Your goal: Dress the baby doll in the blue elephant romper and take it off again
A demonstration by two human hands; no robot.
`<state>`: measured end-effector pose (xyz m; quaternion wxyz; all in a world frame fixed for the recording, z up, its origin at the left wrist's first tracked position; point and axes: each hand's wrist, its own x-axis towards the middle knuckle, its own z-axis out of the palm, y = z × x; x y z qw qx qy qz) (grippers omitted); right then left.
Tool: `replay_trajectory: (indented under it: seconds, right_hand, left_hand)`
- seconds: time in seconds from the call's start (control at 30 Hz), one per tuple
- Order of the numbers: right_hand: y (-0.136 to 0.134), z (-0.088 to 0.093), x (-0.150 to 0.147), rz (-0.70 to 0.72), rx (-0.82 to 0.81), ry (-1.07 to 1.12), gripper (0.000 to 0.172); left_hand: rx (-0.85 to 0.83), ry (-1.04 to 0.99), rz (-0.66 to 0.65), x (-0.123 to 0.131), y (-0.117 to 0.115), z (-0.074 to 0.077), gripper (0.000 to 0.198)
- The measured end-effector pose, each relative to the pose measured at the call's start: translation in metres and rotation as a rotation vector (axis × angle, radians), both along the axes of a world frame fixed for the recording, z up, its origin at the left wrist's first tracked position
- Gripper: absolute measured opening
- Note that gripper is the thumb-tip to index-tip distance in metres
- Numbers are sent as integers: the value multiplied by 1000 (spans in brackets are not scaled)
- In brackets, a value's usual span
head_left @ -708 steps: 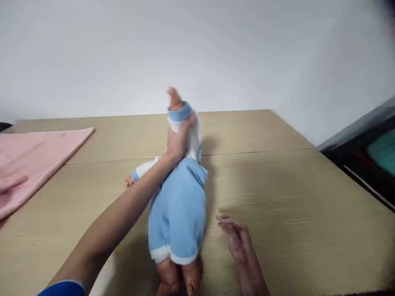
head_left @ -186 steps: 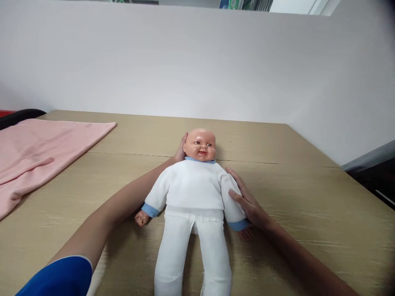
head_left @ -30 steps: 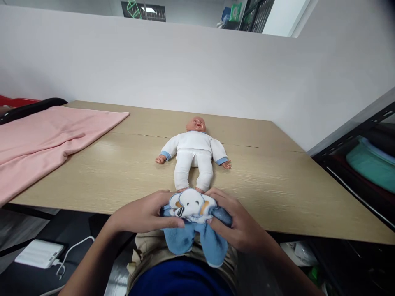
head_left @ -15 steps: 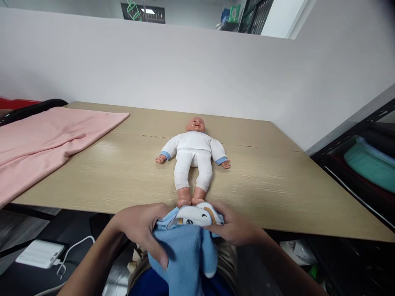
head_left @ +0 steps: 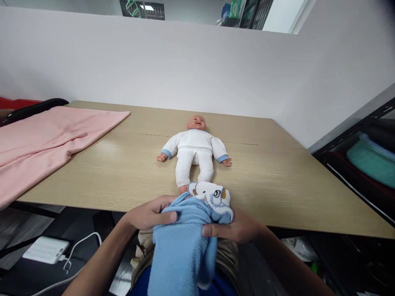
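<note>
Between my hands hangs a fuzzy light-blue baby garment [head_left: 180,242] with a white animal patch [head_left: 212,195] folded over its top. My left hand [head_left: 154,212] grips its left side, thumb on the front and fingers hidden behind the cloth. On the other side my right hand [head_left: 234,228] holds it the same way, thumb pressed on the fabric. Just beyond the cloth lies a baby doll [head_left: 195,144] on its back, dressed in a white top with blue cuffs and white trousers. The garment's top edge covers much of the doll's feet.
The doll rests on a wooden table [head_left: 108,172]. A pink cloth [head_left: 46,139] is spread at the left. Below the table edge, a white box with a cable [head_left: 46,249] sits on a black surface. At the right, a dark shelf holds green fabric [head_left: 373,160].
Both hands have lifted the garment slightly and shifted their grip. Its white patch has risen over the doll's feet, and more blue fabric shows below.
</note>
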<state>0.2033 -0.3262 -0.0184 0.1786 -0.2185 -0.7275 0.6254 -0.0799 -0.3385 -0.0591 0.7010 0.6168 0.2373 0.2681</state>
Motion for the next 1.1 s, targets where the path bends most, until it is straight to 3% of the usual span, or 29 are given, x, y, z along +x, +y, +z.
replay_trajectory:
  seconds: [0.13, 0.23, 0.3, 0.37, 0.47, 0.63, 0.77, 0.87, 0.97, 1.1]
  right_hand:
    - [8, -1, -7, 139, -130, -21, 63]
    - [13, 8, -16, 384, -138, -16, 71]
    - [13, 11, -20, 460, -130, -2, 80]
    - [12, 8, -21, 427, -117, 73, 84]
    - [8, -1, -16, 305, -54, 179, 73]
    - [2, -7, -3, 190, -82, 96, 61]
    - [1, -11, -5, -64, -172, -30, 66]
    - [5, -18, -10, -253, -327, 40, 68]
    - [10, -17, -15, -146, -364, 130, 70]
    - [11, -2, -19, -42, -236, 73, 74]
  left_hand:
    - [-96, -36, -210, -1, 3, -4, 61]
    - [-65, -5, -187, 4, 3, -4, 53]
    - [-19, -12, -159, 7, 4, -4, 50]
    - [28, -30, -167, 7, 4, -7, 49]
    - [-12, -88, -145, 4, 2, -16, 47]
    - [-217, -179, 64, 1, -12, -29, 53]
    - [-432, -189, 175, 9, -24, -21, 50]
    - [-475, -207, 251, 15, -26, -11, 52]
    - [-396, -194, 284, 17, -24, -5, 62]
    - [-178, -63, 239, 18, -22, 5, 70]
